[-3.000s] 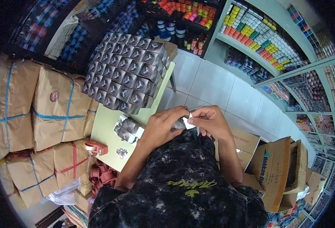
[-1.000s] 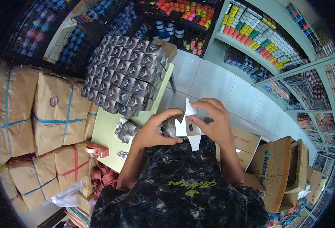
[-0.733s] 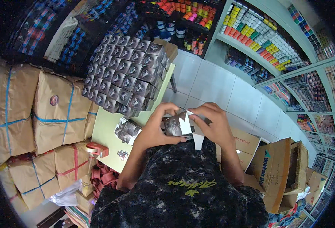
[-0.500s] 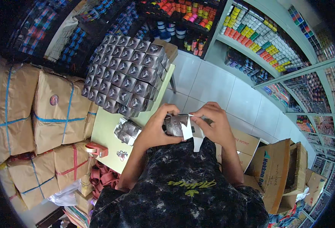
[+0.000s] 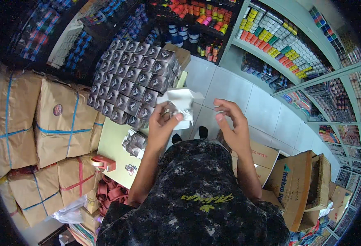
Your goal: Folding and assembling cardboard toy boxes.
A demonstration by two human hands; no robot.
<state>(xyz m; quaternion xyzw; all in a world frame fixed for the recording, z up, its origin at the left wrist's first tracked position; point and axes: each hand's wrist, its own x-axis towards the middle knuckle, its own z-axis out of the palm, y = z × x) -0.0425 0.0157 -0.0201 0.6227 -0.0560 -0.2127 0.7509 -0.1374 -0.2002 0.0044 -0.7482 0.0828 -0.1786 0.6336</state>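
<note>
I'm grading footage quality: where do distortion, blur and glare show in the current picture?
Head view: the pale green shelving curves toward the black rim; head view: the box in the left hand looks slightly smeared, its white faces pale; head view: the floor tiles look bright, without obvious strong glare.

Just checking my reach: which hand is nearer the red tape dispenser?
Left. Your left hand, holding an opened box, is ahead and right of the dispenser; your right hand is farther right.
</note>
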